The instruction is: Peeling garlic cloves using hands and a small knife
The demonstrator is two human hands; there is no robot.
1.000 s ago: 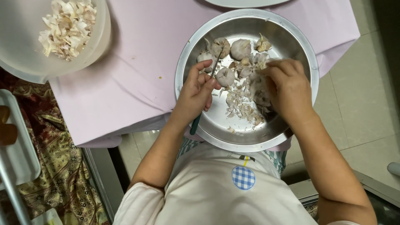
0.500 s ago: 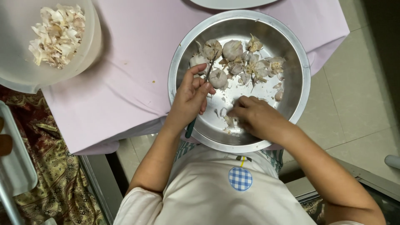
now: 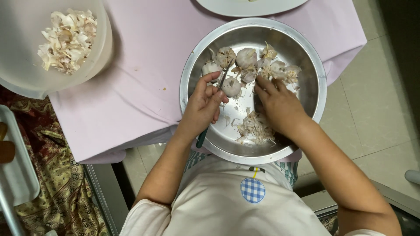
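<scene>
Both bare forearms reach forward from the body, elbows bent and angled inward. The left hand is curled shut, thumb up beside the folded fingers, its grip closed on a thin handle. The right hand lies palm down, fingers stretched ahead and slightly spread, wrist straight, holding nothing visible.
</scene>
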